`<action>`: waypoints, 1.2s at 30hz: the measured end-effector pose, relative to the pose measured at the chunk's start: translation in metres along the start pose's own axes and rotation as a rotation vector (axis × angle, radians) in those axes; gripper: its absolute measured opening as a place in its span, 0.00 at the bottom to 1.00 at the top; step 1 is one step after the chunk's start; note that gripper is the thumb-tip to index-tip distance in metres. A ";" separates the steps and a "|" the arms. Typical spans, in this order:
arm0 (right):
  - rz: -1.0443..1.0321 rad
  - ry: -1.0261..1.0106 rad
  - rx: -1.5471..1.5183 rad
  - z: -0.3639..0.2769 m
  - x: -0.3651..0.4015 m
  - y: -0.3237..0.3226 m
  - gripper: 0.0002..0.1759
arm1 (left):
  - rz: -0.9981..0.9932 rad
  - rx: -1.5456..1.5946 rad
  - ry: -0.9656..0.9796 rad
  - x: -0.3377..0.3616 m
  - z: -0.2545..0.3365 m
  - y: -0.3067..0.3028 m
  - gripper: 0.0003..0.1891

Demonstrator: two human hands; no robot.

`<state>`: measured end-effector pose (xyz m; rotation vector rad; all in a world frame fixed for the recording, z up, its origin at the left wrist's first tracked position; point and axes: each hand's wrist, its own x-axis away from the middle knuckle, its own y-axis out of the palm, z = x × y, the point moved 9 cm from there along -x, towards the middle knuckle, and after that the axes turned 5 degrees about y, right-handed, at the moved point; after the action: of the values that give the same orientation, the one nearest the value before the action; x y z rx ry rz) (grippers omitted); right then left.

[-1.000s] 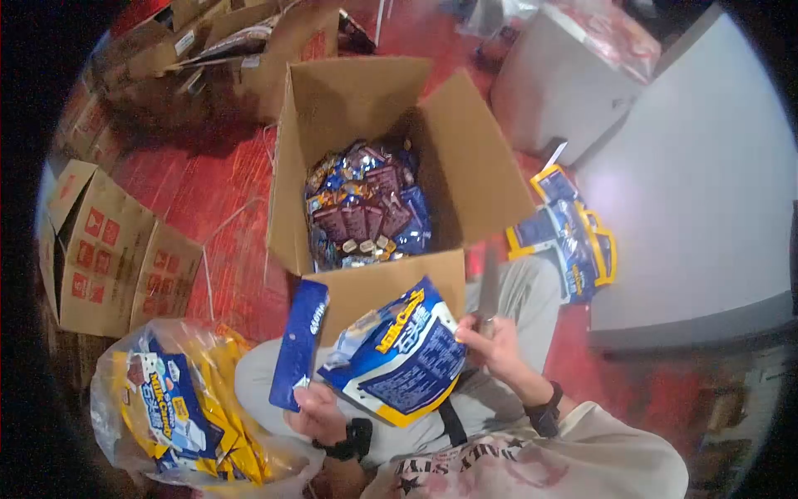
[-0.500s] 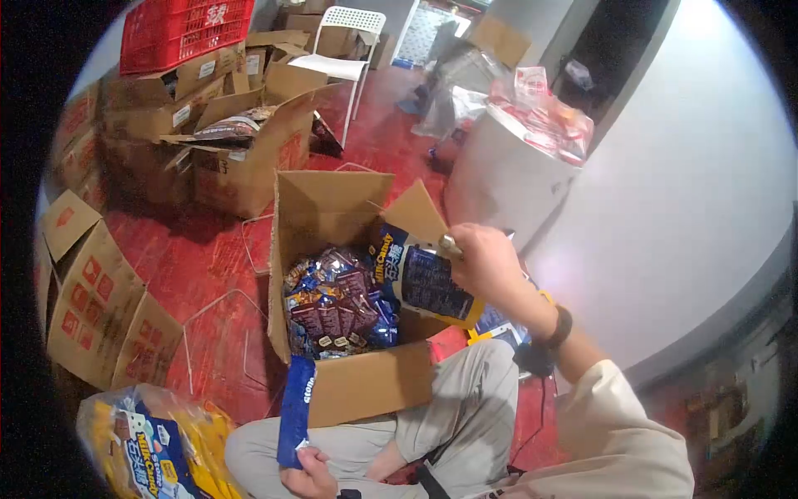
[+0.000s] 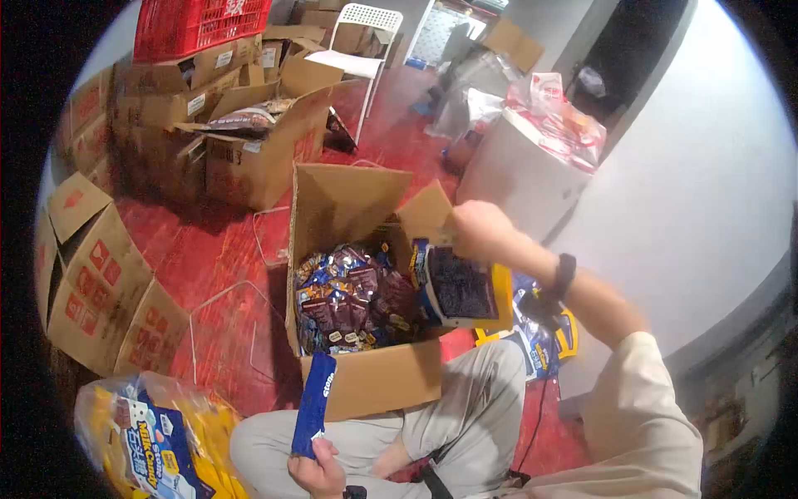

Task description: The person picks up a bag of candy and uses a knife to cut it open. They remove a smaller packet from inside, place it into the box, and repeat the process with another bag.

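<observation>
An open cardboard box (image 3: 366, 384) stands on the red floor in front of my crossed legs, filled with several small candy packets (image 3: 349, 303). My right hand (image 3: 480, 234) is raised over the box's right side, gripping the top of a blue and yellow Milk Candy bag (image 3: 460, 289) that hangs upended into the box. It also seems to hold a small tool, too blurred to name. My left hand (image 3: 314, 468) stays low by my knee, shut on a torn-off blue strip of packaging (image 3: 315, 405).
A clear plastic sack of more Milk Candy bags (image 3: 150, 441) lies at lower left. Empty bags (image 3: 540, 337) lie on the floor right of the box. Flattened and open cartons (image 3: 96, 279) ring the left and back. A white chair (image 3: 353, 41) and white cabinet (image 3: 515, 179) stand behind.
My right hand has carried the opened bag from my lap up over the box and tipped it downward. My left hand stays low with the strip. The view has lifted toward the room.
</observation>
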<state>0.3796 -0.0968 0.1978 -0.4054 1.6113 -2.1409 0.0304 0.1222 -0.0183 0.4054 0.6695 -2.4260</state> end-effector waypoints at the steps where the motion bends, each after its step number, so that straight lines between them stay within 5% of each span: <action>1: 0.009 -0.025 0.032 0.001 -0.002 -0.003 0.10 | 0.115 0.089 0.038 -0.004 0.008 -0.007 0.18; 7: 0.209 0.121 -0.025 0.030 0.009 -0.049 0.09 | 0.133 0.094 -0.047 -0.002 0.001 -0.008 0.23; 11: 0.435 0.067 -0.093 0.042 0.023 -0.063 0.11 | 0.083 0.157 -0.033 -0.001 0.002 -0.008 0.13; 15: 0.266 0.104 -0.136 0.046 0.028 -0.058 0.15 | 0.084 0.121 -0.049 0.001 -0.004 -0.006 0.22; 17: 0.523 0.014 -0.234 0.060 0.034 -0.051 0.15 | 0.125 0.156 -0.063 0.000 -0.004 -0.006 0.22; 22: 0.737 -0.184 -0.439 0.031 0.068 -0.053 0.16 | 0.058 0.201 0.006 -0.007 0.006 -0.002 0.16; 29: 0.677 -0.238 -0.889 0.017 0.095 -0.009 0.13 | -0.108 0.267 -0.180 -0.002 -0.002 0.014 0.17; 33: 0.723 -0.264 -0.981 0.000 0.108 0.002 0.10 | 0.045 0.496 -0.229 0.001 0.011 0.002 0.15; 35: 0.693 -0.281 -0.976 -0.008 0.113 0.002 0.09 | 0.050 0.395 -0.226 0.000 0.020 -0.009 0.15; 36: 0.708 -0.289 -0.955 -0.009 0.116 0.002 0.09 | 0.048 0.322 -0.077 -0.004 0.035 -0.016 0.14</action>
<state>0.2756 -0.1477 0.1909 -0.3154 2.0838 -0.6946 0.0191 0.1167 0.0180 0.4461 0.2317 -2.4927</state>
